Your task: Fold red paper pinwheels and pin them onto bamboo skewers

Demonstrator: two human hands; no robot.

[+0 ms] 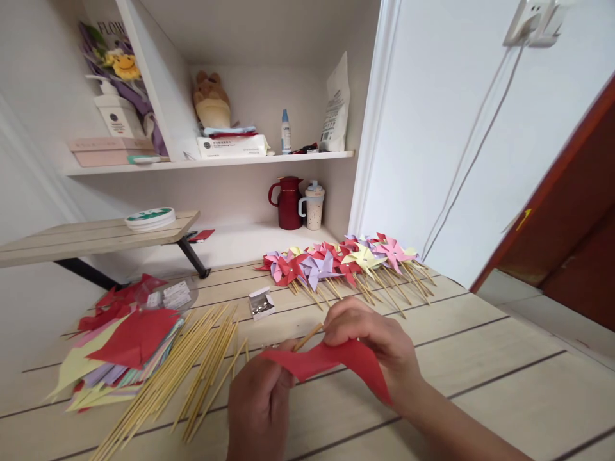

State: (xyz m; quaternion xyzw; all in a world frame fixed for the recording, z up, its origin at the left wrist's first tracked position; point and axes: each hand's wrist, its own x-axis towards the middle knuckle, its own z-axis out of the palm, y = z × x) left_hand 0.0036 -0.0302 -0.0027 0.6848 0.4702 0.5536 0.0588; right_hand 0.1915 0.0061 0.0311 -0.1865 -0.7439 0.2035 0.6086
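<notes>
Both hands grip a piece of red paper above the table, low in the middle of the head view. My left hand is closed on the paper's left end. Fingers of my right hand pinch its upper edge, while a red flap hangs down beside the palm. A thin wooden stick shows between the hands, behind the paper; which hand holds it is unclear. Just beyond them lies a small white box of shiny metal bits. Finished paper pinwheels on sticks lie in a heap behind.
Loose wooden sticks are spread left of my hands, beside a pile of coloured paper sheets. A low wooden riser stands at the back left. Under the shelf are a red jug and a lidded cup.
</notes>
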